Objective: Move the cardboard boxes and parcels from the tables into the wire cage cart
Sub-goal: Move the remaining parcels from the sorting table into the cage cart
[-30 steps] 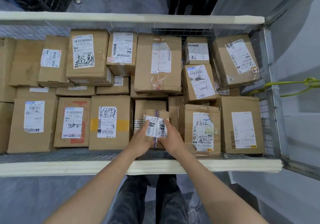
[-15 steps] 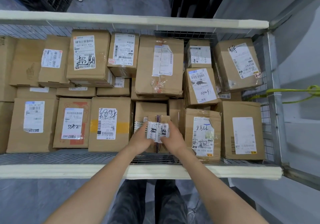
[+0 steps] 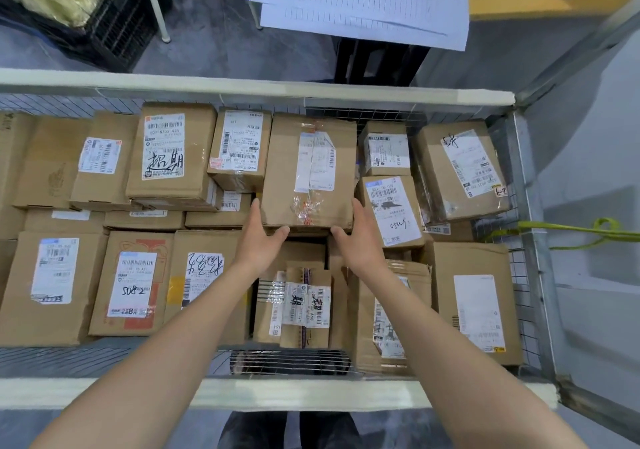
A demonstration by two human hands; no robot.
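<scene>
The wire cage cart [image 3: 346, 92] spans the frame from left to right and is filled with cardboard boxes, labels up. The large taped box [image 3: 308, 171] lies at the centre of the frame, on top of other boxes. The left hand [image 3: 261, 240] is at its near left corner, with fingers straight along the left side and thumb spread along the near edge. The right hand [image 3: 358, 240] mirrors this at the near right corner. Both hands are spread wide and touch the box; neither curls round it. The small parcel [image 3: 306, 306] lies at lower centre, between the 2 forearms and apart from both hands.
</scene>
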